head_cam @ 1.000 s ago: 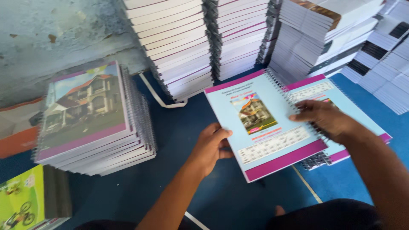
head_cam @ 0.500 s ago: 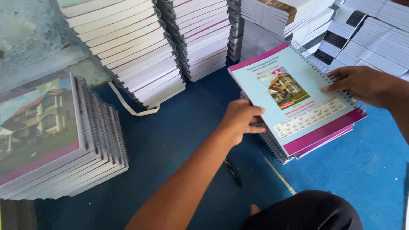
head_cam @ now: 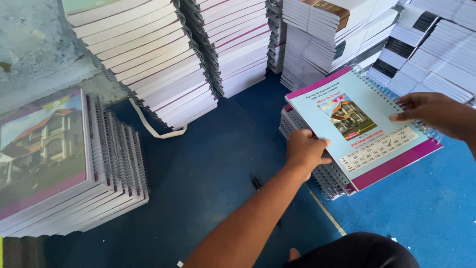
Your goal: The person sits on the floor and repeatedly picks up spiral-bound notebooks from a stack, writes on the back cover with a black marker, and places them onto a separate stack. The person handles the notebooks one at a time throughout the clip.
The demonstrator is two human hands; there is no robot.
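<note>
Pale blue, magenta-edged cover: a spiral-bound notebook (head_cam: 357, 126) is lying tilted on top of a short pile (head_cam: 322, 173) of like notebooks, right of centre on the blue floor (head_cam: 208, 183). The cover is carrying a picture of a house and a printed table below it.

Left hand (head_cam: 305, 149): it is gripping the notebook's near left edge, thumb on the cover and fingers curled under, arm reaching in from the lower middle.

Right hand (head_cam: 436, 114): it is resting on the notebook's right edge beside the wire spiral, fingers narrowed and fingertips pressing on the cover; whether any fingers are passing beneath cannot be told.

Surroundings: a stack (head_cam: 54, 164) of larger notebooks with a house picture on top is standing at the left, well apart from the hands. Tall leaning stacks (head_cam: 163, 59) of white-edged notebooks are lining the back, with further stacks (head_cam: 431, 44) at the upper right, just behind the held notebook. A white strap (head_cam: 153, 126) is lying on the floor at the foot of the back stacks. A small dark pen (head_cam: 257, 183) is lying on the floor just beside the left forearm.
</note>
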